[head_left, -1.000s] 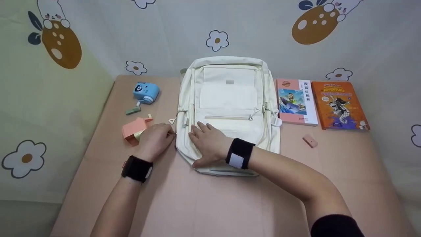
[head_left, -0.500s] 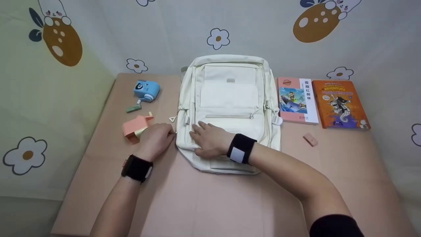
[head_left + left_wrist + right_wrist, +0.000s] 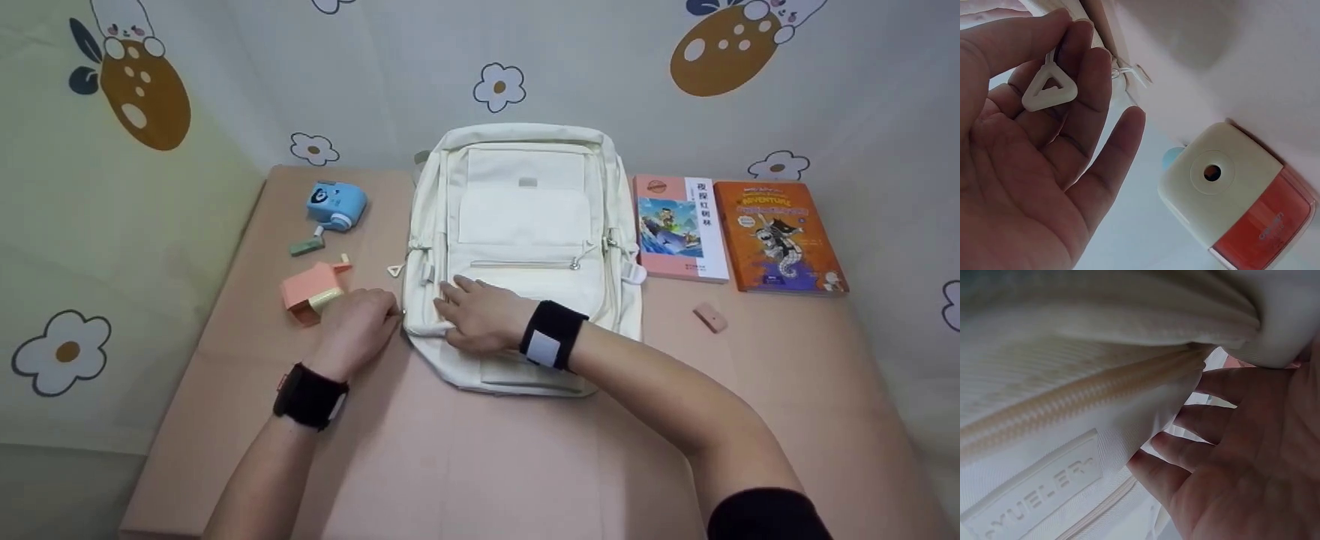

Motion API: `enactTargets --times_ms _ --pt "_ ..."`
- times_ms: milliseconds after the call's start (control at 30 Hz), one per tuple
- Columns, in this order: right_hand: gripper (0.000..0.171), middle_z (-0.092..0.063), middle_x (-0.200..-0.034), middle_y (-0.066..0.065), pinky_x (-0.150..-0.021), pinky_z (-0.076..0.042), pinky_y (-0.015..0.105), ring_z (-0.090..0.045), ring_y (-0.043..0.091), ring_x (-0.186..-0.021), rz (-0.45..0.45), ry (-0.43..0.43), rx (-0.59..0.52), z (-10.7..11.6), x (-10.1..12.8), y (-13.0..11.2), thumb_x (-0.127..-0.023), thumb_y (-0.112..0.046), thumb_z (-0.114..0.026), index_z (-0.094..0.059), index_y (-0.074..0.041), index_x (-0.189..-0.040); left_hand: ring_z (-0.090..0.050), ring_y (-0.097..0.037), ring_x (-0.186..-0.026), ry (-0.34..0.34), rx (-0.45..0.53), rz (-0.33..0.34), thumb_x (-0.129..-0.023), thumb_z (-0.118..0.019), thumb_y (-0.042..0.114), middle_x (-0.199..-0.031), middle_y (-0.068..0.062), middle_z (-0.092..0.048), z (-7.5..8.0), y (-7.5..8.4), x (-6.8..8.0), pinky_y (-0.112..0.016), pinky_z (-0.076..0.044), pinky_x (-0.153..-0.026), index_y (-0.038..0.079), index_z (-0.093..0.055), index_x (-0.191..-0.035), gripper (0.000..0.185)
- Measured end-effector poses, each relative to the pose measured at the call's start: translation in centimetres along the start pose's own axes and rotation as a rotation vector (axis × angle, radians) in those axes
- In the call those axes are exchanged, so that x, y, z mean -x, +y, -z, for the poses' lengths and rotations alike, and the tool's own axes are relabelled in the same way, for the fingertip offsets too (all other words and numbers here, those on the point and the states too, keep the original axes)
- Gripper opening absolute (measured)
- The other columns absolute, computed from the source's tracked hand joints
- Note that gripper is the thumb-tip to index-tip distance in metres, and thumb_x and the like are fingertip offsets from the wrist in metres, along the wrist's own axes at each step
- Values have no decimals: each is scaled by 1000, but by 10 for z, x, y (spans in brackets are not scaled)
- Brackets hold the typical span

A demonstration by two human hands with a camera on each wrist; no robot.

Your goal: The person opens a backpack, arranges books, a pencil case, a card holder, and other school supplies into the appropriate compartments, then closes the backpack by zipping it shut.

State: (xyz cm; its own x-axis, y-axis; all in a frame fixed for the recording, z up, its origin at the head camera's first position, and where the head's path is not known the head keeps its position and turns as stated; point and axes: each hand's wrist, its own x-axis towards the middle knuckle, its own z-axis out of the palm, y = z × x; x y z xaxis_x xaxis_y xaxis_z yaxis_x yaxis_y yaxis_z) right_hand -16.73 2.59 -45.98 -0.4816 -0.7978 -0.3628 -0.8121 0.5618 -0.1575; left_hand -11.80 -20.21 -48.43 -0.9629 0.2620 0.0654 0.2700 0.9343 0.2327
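Observation:
A cream backpack point(image 3: 525, 217) lies front side up on the table. At its left side my left hand point(image 3: 356, 330) pinches a zipper pull between thumb and fingertips; the pull's white triangular end point(image 3: 1050, 87) hangs below the fingers in the left wrist view. Spread over the lower left of the bag's front, my right hand point(image 3: 484, 315) presses the fabric with extended fingers. A zipper point(image 3: 1089, 391) and a raised label point(image 3: 1039, 486) show beside that hand in the right wrist view. Close to my left hand stands a pink-and-cream pencil sharpener point(image 3: 311, 289).
Behind the pink sharpener are a blue crank sharpener point(image 3: 337, 205) and a small green block point(image 3: 307, 246). Another loose triangular pull point(image 3: 395, 271) sticks out at the bag's left. Two books, one pink and white point(image 3: 679, 232), one orange point(image 3: 780, 240), lie right, near a small pink block point(image 3: 710, 318).
My left hand has shifted slightly toward me along the bag's side. The right thumb has moved up from the bag's lower edge, closer to the other fingers.

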Motion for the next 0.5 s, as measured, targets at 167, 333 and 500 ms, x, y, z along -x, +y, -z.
enactTargets --times_ms 167,333,500 --pt "62 -21 -166 20 -124 -14 42 -15 40 -153 9 -11 -13 3 -1 3 -107 -38 -35 -31 -6 -160 -60 -26 -70 -1 -6 -21 -91 -74 11 -76 -3 -63 5 6 9 -44 -47 -61 10 -69 -81 12" --pt "59 -23 -165 21 -124 -15 42 -18 41 -153 21 -12 6 4 -2 4 -108 -37 -35 -35 -6 -159 -58 -22 -67 -19 13 -38 -88 -75 11 -72 1 -61 8 14 19 -40 -46 -59 13 -68 -78 12" --pt "60 -25 -164 23 -124 -16 43 -21 43 -151 36 -7 43 4 -2 2 -108 -37 -34 -35 -4 -158 -60 -21 -67 -5 43 -28 -87 -77 14 -72 3 -62 5 20 27 -39 -46 -59 15 -68 -80 12"
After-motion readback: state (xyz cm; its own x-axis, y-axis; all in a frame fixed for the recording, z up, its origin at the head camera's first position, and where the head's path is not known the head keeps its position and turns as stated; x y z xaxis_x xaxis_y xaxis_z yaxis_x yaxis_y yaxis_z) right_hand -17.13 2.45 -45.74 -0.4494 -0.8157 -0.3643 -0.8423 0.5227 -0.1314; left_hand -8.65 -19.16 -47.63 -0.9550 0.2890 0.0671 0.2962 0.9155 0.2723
